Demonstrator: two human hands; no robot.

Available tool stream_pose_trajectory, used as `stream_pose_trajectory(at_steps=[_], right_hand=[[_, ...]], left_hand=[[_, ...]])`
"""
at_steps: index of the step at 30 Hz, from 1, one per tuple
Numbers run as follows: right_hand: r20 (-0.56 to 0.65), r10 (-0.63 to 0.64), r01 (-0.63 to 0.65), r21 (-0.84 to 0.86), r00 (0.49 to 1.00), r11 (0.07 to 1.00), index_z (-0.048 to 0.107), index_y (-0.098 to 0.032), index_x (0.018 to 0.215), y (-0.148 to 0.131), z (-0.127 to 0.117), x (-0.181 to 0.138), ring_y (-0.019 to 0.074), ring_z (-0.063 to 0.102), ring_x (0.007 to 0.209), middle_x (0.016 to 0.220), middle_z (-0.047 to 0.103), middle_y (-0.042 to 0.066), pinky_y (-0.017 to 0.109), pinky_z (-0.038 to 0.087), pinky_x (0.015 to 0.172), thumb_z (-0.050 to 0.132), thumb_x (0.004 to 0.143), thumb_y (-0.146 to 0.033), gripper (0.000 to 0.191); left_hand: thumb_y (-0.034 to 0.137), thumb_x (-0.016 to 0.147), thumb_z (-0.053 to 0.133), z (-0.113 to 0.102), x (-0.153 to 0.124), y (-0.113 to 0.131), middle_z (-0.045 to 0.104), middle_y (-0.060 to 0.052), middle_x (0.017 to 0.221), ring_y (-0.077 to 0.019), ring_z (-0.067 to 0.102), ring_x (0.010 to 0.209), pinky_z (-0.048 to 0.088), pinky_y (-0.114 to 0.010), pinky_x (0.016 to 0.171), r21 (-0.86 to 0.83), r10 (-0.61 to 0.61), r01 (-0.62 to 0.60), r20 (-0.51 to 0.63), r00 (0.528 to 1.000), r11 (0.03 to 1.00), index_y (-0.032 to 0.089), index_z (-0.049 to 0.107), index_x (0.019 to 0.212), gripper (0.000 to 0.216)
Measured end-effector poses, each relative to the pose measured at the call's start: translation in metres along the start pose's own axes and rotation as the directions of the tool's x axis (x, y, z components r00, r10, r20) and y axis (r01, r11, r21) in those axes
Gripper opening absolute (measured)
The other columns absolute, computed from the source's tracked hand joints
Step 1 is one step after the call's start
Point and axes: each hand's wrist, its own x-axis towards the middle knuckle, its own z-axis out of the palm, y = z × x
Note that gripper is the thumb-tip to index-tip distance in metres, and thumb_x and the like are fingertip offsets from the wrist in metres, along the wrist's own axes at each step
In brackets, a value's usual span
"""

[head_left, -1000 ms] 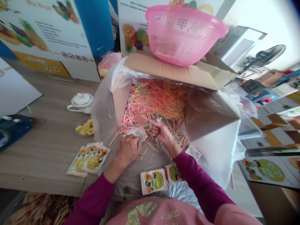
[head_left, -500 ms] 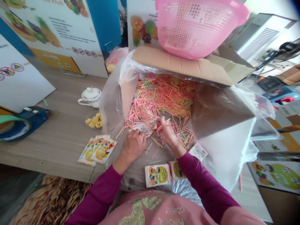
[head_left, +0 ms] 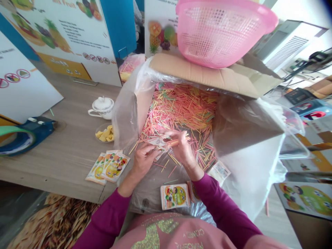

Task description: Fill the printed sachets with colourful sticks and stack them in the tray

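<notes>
The right hand (head_left: pixel 182 149) is closed on a small bundle of coloured sticks (head_left: pixel 178 141), whose long axis lies almost level across the view, rising slightly to the right, with its left end pointing at a clear plastic packet (head_left: pixel 158 143). The left hand (head_left: pixel 144 161) pinches that packet, just beside the bundle. Both hands are over a plastic-lined cardboard box (head_left: pixel 197 74) holding a loose pile of pink, orange and green sticks (head_left: pixel 181 107); printed sachets (head_left: pixel 113 167) lie on the desk (head_left: pixel 52 169).

Loose heap of multicoloured sticks (head_left: pixel 178 110)
</notes>
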Motion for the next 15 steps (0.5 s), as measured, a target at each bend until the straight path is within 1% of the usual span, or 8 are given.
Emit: stream_pose_trajectory(at_steps=[4, 7, 9, 10, 11, 13, 14, 15], right_hand=[[0.051, -0.040, 0.042, -0.048, 0.998, 0.998, 0.083, -0.031, 0.095, 0.004, 0.005, 0.002, 0.0294, 0.066, 0.131, 0.129, 0.076, 0.006, 0.048, 0.050, 0.112, 0.044, 0.093, -0.092, 0.073], [0.171, -0.061, 0.081, -0.116, 0.983, 0.990, 0.085, -0.032, 0.100, 0.009, 0.002, 0.003, 0.0287, 0.063, 0.135, 0.132, 0.074, 0.005, 0.048, 0.046, 0.121, 0.047, 0.099, -0.082, 0.063], [0.261, -0.049, 0.095, -0.166, 0.964, 0.982, 0.086, -0.033, 0.106, 0.011, -0.001, 0.005, 0.0296, 0.062, 0.136, 0.132, 0.074, 0.005, 0.048, 0.045, 0.123, 0.054, 0.098, -0.079, 0.056], [0.295, -0.034, 0.087, -0.168, 0.955, 0.982, 0.085, -0.034, 0.113, 0.010, -0.002, 0.006, 0.0307, 0.062, 0.134, 0.133, 0.074, 0.005, 0.049, 0.047, 0.121, 0.061, 0.096, -0.077, 0.053], [0.313, -0.021, 0.072, -0.153, 0.949, 0.986, 0.082, -0.035, 0.123, 0.008, -0.003, 0.006, 0.0317, 0.064, 0.132, 0.136, 0.073, 0.005, 0.050, 0.050, 0.118, 0.069, 0.091, -0.076, 0.054], [0.323, 0.000, 0.038, -0.111, 0.946, 0.993, 0.071, -0.038, 0.142, 0.002, -0.002, 0.006, 0.0324, 0.068, 0.126, 0.146, 0.069, 0.005, 0.052, 0.055, 0.110, 0.081, 0.082, -0.073, 0.070], [0.327, -0.002, 0.038, -0.106, 0.945, 0.994, 0.066, -0.039, 0.148, -0.002, -0.001, 0.005, 0.0324, 0.068, 0.125, 0.151, 0.066, 0.005, 0.052, 0.056, 0.108, 0.083, 0.080, -0.072, 0.077], [0.335, -0.018, 0.062, -0.120, 0.942, 0.991, 0.064, -0.040, 0.151, -0.006, 0.001, 0.005, 0.0326, 0.067, 0.128, 0.154, 0.063, 0.005, 0.052, 0.055, 0.108, 0.083, 0.081, -0.073, 0.079]], left_hand=[[0.034, 0.085, 0.082, 0.003, 0.004, 0.008, 0.078, -0.005, 0.087, -0.0216, 0.073, 0.087, 0.060, -0.035, 0.081, -0.093, -0.015, 0.013, -0.027, 1.000, 0.996, 0.022, 0.085, 0.087, 0.012], [0.035, 0.082, 0.086, 0.007, 0.006, 0.007, 0.078, -0.005, 0.090, -0.0204, 0.072, 0.086, 0.060, -0.034, 0.081, -0.189, -0.049, 0.043, -0.025, 0.999, 0.981, 0.022, 0.086, 0.088, 0.014], [0.039, 0.078, 0.090, 0.011, 0.007, 0.006, 0.079, -0.005, 0.094, -0.0209, 0.072, 0.089, 0.060, -0.034, 0.082, -0.294, -0.077, 0.068, -0.019, 0.997, 0.954, 0.022, 0.086, 0.089, 0.020], [0.041, 0.077, 0.091, 0.013, 0.007, 0.005, 0.079, -0.005, 0.095, -0.0215, 0.072, 0.091, 0.061, -0.034, 0.083, -0.350, -0.092, 0.083, -0.010, 0.996, 0.933, 0.023, 0.087, 0.089, 0.023], [0.043, 0.076, 0.092, 0.014, 0.008, 0.004, 0.079, -0.005, 0.096, -0.0221, 0.073, 0.094, 0.061, -0.035, 0.085, -0.402, -0.107, 0.100, 0.004, 0.994, 0.910, 0.023, 0.087, 0.090, 0.025], [0.043, 0.074, 0.094, 0.016, 0.010, 0.003, 0.079, -0.005, 0.101, -0.0230, 0.073, 0.099, 0.061, -0.036, 0.089, -0.492, -0.148, 0.146, 0.036, 0.988, 0.858, 0.025, 0.087, 0.093, 0.027], [0.043, 0.074, 0.095, 0.017, 0.011, 0.002, 0.080, -0.006, 0.104, -0.0234, 0.073, 0.101, 0.061, -0.037, 0.090, -0.528, -0.172, 0.173, 0.053, 0.984, 0.831, 0.025, 0.088, 0.094, 0.028], [0.042, 0.073, 0.096, 0.017, 0.013, 0.003, 0.080, -0.006, 0.107, -0.0237, 0.074, 0.102, 0.062, -0.037, 0.091, -0.556, -0.194, 0.199, 0.068, 0.979, 0.807, 0.026, 0.088, 0.095, 0.029]])
